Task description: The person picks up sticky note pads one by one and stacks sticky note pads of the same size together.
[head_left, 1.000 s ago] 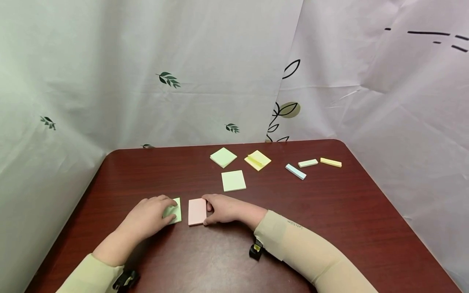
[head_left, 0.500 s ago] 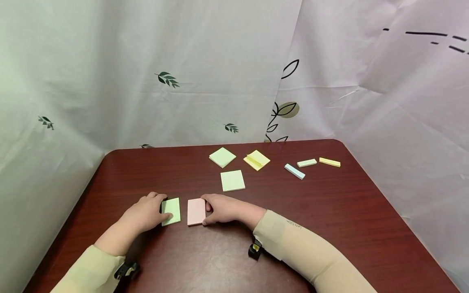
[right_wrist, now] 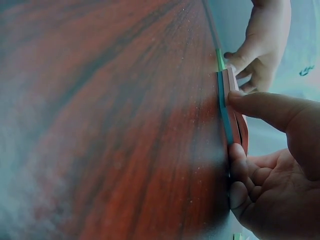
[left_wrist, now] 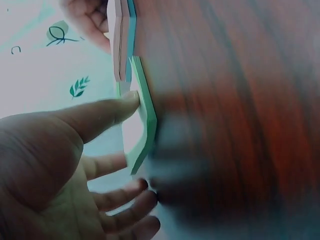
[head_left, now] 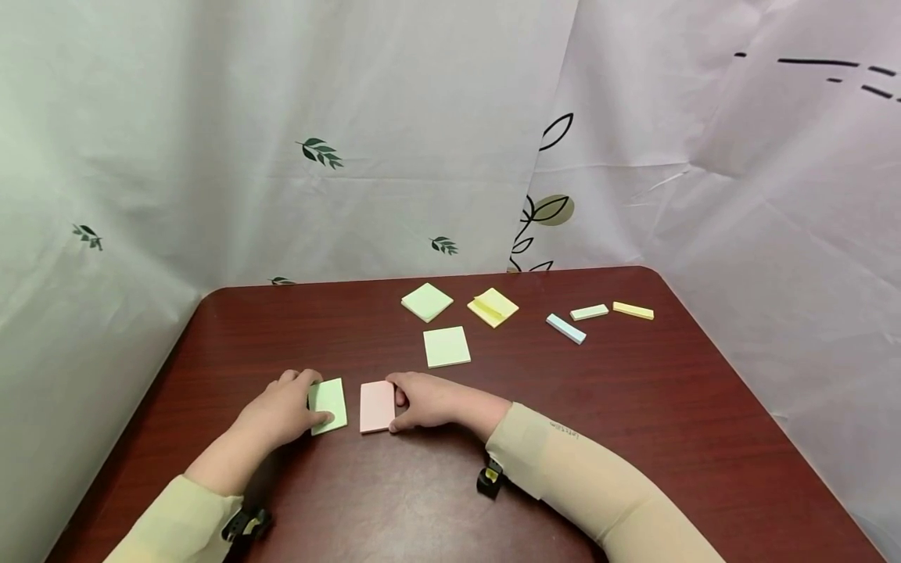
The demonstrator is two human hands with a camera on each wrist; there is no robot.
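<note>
With the left hand, pinching a green sticky-note pad on the table; just beside but apart from it, gripping a pink sticky-note pad, with a blue layer beneath, by its right side with the right hand

Leaf-printed curtain, dark red table, yellow pad; three slim strips, perhaps paper

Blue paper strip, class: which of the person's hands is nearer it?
Right. The right hand, gripping the pink pad, is left of and below the blue strip in the head view; the left hand, at the green pad, is farther left.
</note>
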